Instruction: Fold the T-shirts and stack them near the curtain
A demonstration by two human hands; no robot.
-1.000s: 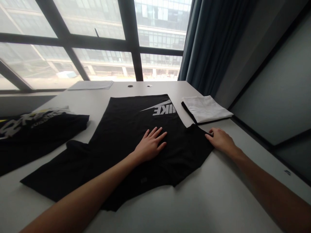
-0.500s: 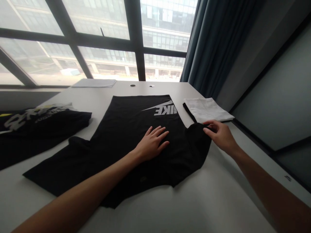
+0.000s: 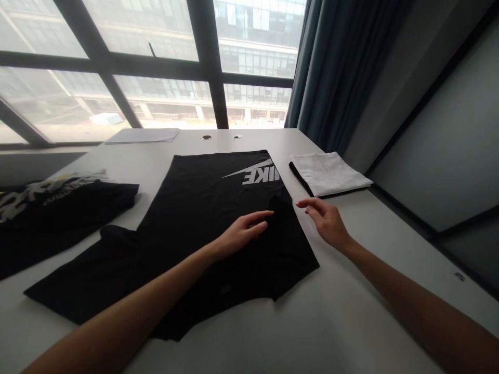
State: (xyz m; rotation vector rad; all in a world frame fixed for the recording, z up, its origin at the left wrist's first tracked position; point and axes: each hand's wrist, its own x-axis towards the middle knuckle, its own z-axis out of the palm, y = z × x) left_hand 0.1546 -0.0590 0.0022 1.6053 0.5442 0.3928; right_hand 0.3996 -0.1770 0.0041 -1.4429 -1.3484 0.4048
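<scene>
A black T-shirt (image 3: 202,208) lies spread on the white table, its white swoosh and lettering near the far right corner. The sleeve at its right side is folded inward over the body, while the left sleeve (image 3: 74,275) stretches out to the left. My left hand (image 3: 242,232) is over the middle of the shirt, fingers extended and thumb apart, its fingertips at the folded sleeve. Just off the shirt's right edge hovers my right hand (image 3: 325,221), fingers loosely bent and apart, with nothing in it.
Folded white and black cloth (image 3: 329,174) lies to the right. Another dark garment with pale print (image 3: 78,208) is on the left. Paper sheets (image 3: 142,135) rest at the table's far edge, before the window. A blue curtain (image 3: 331,72) hangs at the right.
My right hand has let go of the sleeve and moved left; the sleeve now lies folded in on the shirt. My left hand has turned on its side, no longer flat. The view has shifted slightly.
</scene>
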